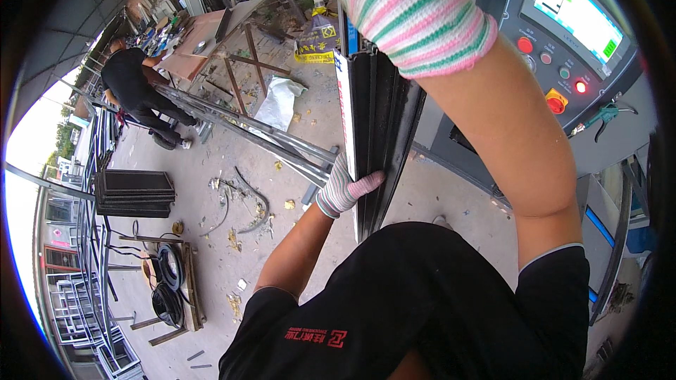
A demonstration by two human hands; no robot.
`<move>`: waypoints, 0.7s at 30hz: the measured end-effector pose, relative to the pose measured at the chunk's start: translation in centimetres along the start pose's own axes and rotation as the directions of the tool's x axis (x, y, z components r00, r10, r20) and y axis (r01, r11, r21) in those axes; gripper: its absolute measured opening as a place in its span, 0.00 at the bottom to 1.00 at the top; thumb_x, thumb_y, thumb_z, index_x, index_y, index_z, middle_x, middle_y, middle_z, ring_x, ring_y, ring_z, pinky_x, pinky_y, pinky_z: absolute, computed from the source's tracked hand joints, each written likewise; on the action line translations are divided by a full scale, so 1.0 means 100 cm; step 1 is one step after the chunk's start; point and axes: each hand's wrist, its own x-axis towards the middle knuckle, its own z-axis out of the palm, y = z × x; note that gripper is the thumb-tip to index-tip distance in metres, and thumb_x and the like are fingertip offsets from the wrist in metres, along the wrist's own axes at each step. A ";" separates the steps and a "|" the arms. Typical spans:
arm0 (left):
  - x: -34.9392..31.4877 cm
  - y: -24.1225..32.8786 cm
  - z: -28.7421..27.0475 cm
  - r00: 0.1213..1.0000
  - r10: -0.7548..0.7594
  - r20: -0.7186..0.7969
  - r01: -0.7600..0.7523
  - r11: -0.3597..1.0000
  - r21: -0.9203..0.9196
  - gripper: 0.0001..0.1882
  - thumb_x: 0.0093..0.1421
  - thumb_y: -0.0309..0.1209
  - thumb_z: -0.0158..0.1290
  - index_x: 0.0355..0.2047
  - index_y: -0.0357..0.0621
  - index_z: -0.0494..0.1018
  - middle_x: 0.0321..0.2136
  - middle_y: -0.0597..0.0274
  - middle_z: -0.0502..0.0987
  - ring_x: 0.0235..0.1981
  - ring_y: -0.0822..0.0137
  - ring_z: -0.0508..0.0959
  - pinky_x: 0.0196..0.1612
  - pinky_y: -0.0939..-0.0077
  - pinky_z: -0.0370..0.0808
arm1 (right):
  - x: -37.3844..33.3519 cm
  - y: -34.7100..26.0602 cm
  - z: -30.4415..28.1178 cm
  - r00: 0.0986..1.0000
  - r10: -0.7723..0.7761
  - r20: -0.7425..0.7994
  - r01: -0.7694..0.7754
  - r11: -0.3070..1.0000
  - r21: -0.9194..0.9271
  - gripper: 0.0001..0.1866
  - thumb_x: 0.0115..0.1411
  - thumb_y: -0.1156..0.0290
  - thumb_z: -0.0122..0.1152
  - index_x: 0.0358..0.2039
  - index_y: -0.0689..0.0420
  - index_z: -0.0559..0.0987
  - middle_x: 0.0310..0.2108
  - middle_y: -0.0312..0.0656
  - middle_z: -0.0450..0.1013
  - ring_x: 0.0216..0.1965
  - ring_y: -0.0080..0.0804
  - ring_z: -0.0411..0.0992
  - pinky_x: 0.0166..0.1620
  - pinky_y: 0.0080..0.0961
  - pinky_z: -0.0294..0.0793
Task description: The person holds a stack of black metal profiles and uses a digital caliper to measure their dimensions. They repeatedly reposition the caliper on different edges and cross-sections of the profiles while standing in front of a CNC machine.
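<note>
Now, in the head view, your left hand, gloved, is closed around the dark bar, thumb across its face and fingers round the left side. The bar stands in front of you, running up from that hand to your right hand. This one, in a striped glove, is over the bar's upper end, its fingertips partly cut off at the top edge; you cannot tell whether it grips.

Just left of your right hand, a yellow and dark sack sits on the floor; its contents are hidden. Below the sack, between your hands' levels, lies a white sheet. Left of and below your left hand, a wooden pallet carries black coils. Above the pallet, dark panels are stacked. Metal rails run from near your left hand up and left toward a co-worker.

Right of your right hand is a console with a lit screen and a glowing red button; a green air gun is below them.
</note>
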 end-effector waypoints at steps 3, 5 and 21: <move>0.002 0.008 0.001 0.998 -0.059 0.009 0.060 0.997 -0.041 0.45 0.53 0.36 0.69 0.69 0.38 0.63 0.61 0.58 0.74 0.62 0.61 0.71 0.67 0.64 0.64 | 0.002 -0.002 -0.002 1.000 -0.003 -0.003 0.003 1.000 -0.029 0.25 0.72 0.45 0.55 0.30 0.55 0.75 0.20 0.31 0.65 0.25 0.23 0.63 0.30 0.25 0.65; 0.004 0.011 0.000 0.997 -0.074 0.023 0.075 0.997 -0.032 0.45 0.52 0.37 0.69 0.68 0.38 0.64 0.61 0.57 0.74 0.62 0.60 0.71 0.67 0.64 0.64 | 0.004 -0.002 -0.003 1.000 -0.007 -0.007 0.007 0.999 -0.046 0.25 0.71 0.45 0.55 0.30 0.55 0.75 0.20 0.32 0.65 0.25 0.24 0.63 0.30 0.25 0.65; 0.023 0.030 -0.015 0.996 0.074 0.057 -0.060 0.975 -0.214 0.59 0.42 0.48 0.72 0.66 0.20 0.60 0.39 0.56 0.77 0.42 0.60 0.78 0.51 0.65 0.73 | 0.021 -0.017 -0.003 0.999 -0.028 -0.029 0.024 0.992 -0.122 0.25 0.71 0.45 0.55 0.31 0.57 0.76 0.21 0.35 0.67 0.27 0.29 0.65 0.32 0.28 0.66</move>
